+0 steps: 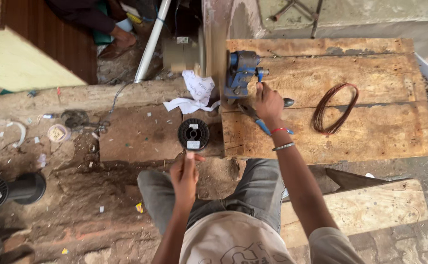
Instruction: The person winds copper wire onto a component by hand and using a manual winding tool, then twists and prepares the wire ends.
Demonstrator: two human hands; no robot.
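My right hand (268,102) is closed on the crank handle of a blue hand-winding machine (241,73) fixed to a wooden bench (370,142). A blurred, spinning disc (209,44) sits on the machine's left side. My left hand (184,173) is raised over my knees. Its fingers are pinched on a thin wire just below a black spool (193,133), which stands on the dirt floor. Blue-handled pliers (260,122) lie on the bench under my right wrist. To their right rests a loose coil of reddish copper wire (335,108).
Crumpled white paper (194,93) lies beside the machine. Another black spool (8,189) lies on its side at the far left. A white pipe (151,39) leans at the top, near another person's foot (118,41). A wooden plank (356,205) sits at my right.
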